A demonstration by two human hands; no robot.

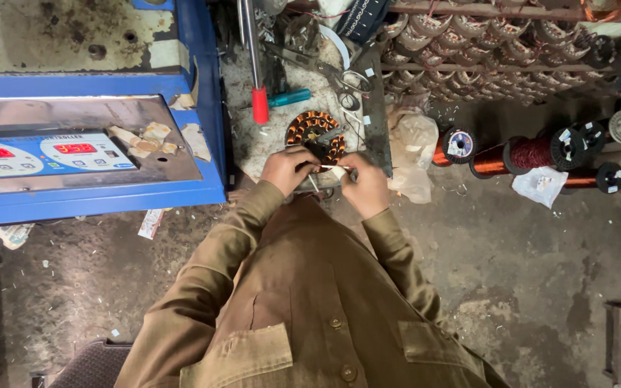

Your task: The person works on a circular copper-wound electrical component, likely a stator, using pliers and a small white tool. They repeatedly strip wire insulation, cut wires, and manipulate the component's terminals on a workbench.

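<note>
Seen from above, a person in an olive-brown buttoned shirt worked at the near edge of a small, stained grey worktop [247, 140]. The left hand [287, 169] and the right hand [363, 183] were held close together, each pinched narrow on one end of a thin pale strip [333, 167] stretched between the fingertips. Just beyond the hands, touching the left knuckles as far as could be told, lay a round motor stator wound with copper-coloured wire coils [315, 134], flat on the worktop near its near edge.

Farther back on the worktop lay a long metal rod with a red grip [256, 79], a teal-handled screwdriver [289, 98] beside it, and a pair of steel scissors [339, 74] toward the far right corner. A crumpled clear plastic bag [412, 147] sat just off the right edge.

To the left stood a blue machine with a steel panel [88, 144] bearing two red digital displays, scraps of torn paper on its surface. On the dusty concrete floor at right lay black-flanged spools of copper wire [530, 154], well apart from the hands, with rows of wound coils [497, 50] racked behind them.
</note>
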